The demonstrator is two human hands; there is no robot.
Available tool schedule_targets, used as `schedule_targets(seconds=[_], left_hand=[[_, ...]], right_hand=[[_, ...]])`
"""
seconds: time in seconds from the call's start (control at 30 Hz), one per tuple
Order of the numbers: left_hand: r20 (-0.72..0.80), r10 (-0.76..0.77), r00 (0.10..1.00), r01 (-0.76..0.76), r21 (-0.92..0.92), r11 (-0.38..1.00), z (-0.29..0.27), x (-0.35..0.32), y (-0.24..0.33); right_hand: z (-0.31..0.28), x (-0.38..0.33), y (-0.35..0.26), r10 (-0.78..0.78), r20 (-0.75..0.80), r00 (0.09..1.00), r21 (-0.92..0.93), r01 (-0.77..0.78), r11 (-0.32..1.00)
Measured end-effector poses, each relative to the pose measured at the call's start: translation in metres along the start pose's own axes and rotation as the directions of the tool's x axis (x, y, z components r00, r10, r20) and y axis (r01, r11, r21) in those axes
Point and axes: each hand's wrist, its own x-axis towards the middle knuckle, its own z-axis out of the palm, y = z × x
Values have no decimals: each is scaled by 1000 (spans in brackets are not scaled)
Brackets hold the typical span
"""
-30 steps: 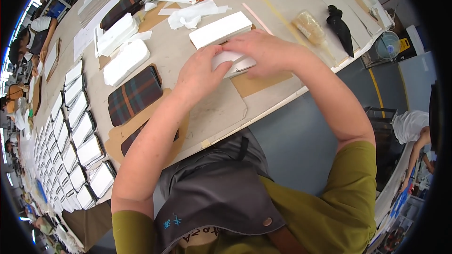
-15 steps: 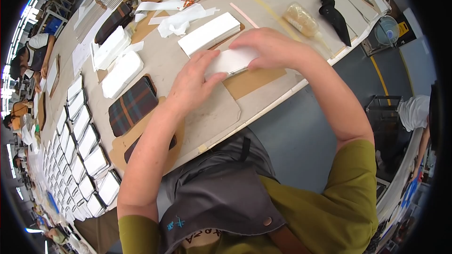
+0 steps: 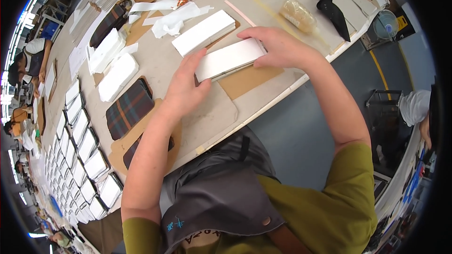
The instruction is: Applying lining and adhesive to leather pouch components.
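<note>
The left grip [image 3: 186,84] and the right grip [image 3: 282,49] close on the opposite ends of a long white stack [image 3: 230,59], each with its thumb on the near side and its fingers toward the far side; the stack lies between them, just above the desk [image 3: 209,108] or on it, I cannot tell which. Brown board [image 3: 252,81] shows on the near side of the stack, between the two grips. Just beyond the grips lies a second white stack [image 3: 203,32], with a pink strip [image 3: 240,14] near its right end. To the left of the left grip is a plaid piece [image 3: 129,109]. Past the right grip, a translucent yellowish container [image 3: 299,15] lies near a black bundle [image 3: 332,14].
</note>
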Motion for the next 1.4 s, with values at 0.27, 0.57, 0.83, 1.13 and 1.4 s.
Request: schedule_targets(seconds=[0.27,0.57,0.83,1.13,1.4], left_hand=[[-13,-38,999,38,62,997,4,3,6],[-39,62,997,-59,83,995,7,2,-1],[-44,-49,998,50,15,999,8,-1,17],[-123,107,987,-93,115,989,17,1,-1],[-135,94,986,-81,97,992,18,0,4]], right_hand=[[6,-2,6,-6,1,1000,64,6,998],[-3,9,18,19,139,990,197,-46,979],[-8,-31,19,65,-191,979,111,-44,993],[29,-40,-16,217,-303,928,130,-185,974],[19,-33,9,234,-308,922,369,-111,923]])
